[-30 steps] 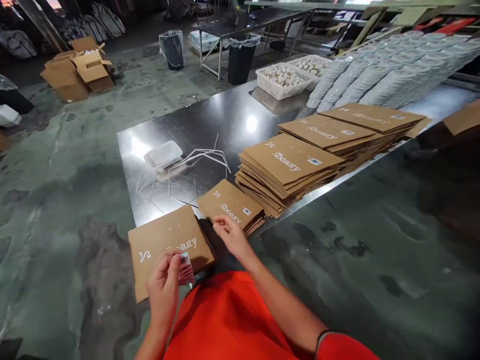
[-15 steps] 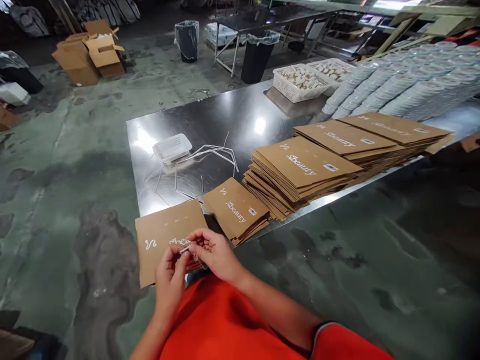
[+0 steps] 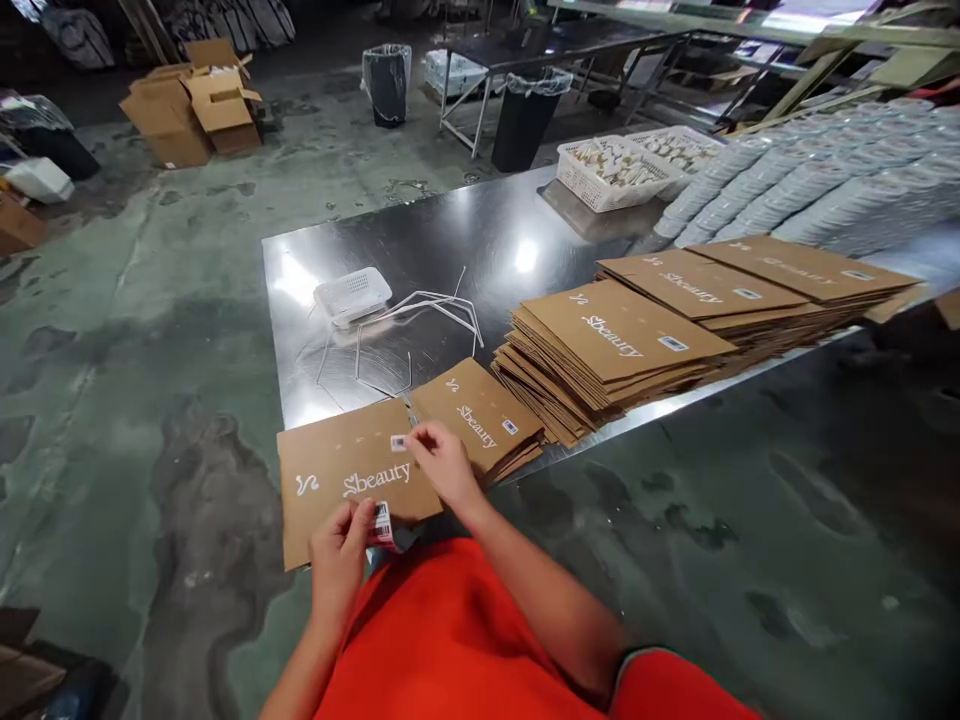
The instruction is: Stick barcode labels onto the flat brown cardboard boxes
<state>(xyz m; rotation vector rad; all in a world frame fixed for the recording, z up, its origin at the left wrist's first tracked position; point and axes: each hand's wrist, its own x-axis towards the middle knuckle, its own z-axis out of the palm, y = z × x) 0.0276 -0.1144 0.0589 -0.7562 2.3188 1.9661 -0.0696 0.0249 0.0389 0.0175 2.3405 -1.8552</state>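
Note:
Pinched in my right hand (image 3: 442,462) is a small white label (image 3: 398,443) with a dark print, over the upper right part of a brown cardboard piece (image 3: 322,450) lettered "beauty". My left hand (image 3: 343,550) grips a strip of barcode labels (image 3: 382,524) at the front edge of that cardboard. Right of it lies a smaller cardboard stack (image 3: 480,415), whose top piece bears a label near its right corner.
Taller cardboard stacks (image 3: 622,330) run along the table (image 3: 300,385) to the right. Behind lie a white basket (image 3: 352,296), loose white strips (image 3: 420,300), a filled crate (image 3: 611,175) and stacked wrapped items (image 3: 810,165).
My right hand has moved away from my left, up over the cardboard, with a label between its fingers. The lettering and the label strip now show more fully.

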